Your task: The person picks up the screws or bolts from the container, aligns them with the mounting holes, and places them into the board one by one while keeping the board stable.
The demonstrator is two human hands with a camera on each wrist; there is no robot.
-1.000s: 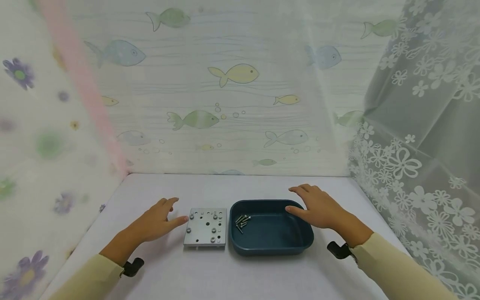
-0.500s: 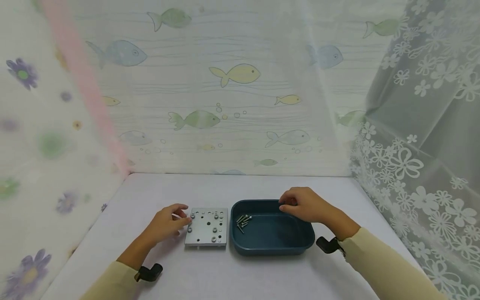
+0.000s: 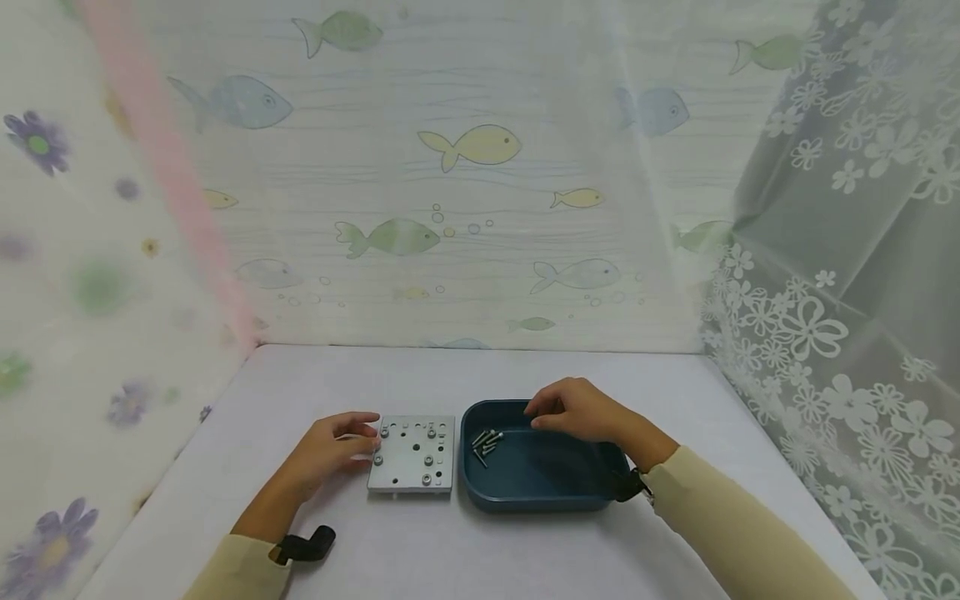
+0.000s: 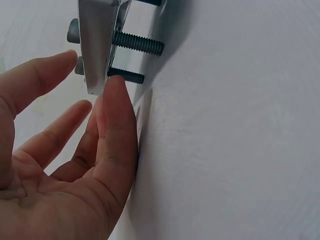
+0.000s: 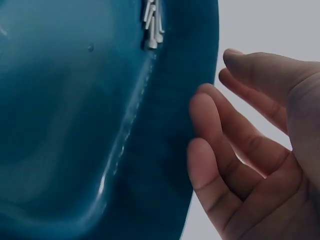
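Observation:
A silver metal plate point(image 3: 405, 454) with holes lies left of centre on the white table, several screws standing in it. Threaded bolt ends point(image 4: 140, 43) jut from its underside. My left hand point(image 3: 330, 454) is at the plate's left edge; thumb and fingers sit on either side of that edge, spread rather than clamped, one fingertip close to a bolt end. To the right is a dark blue tray point(image 3: 543, 504) with a small heap of loose screws point(image 3: 486, 446) in its left part. My right hand point(image 3: 581, 410) hovers over the tray's far rim, fingers loosely bent, holding nothing.
The white table point(image 3: 420, 550) runs back to a fish-print curtain point(image 3: 480, 250). A floral sheet point(image 3: 112, 333) hangs at the left and a lace curtain point(image 3: 810, 350) at the right.
My right hand has moved left, from the tray's right end to over its far middle. The left hand has come in to the plate's left edge. Plate, tray and screws stay put.

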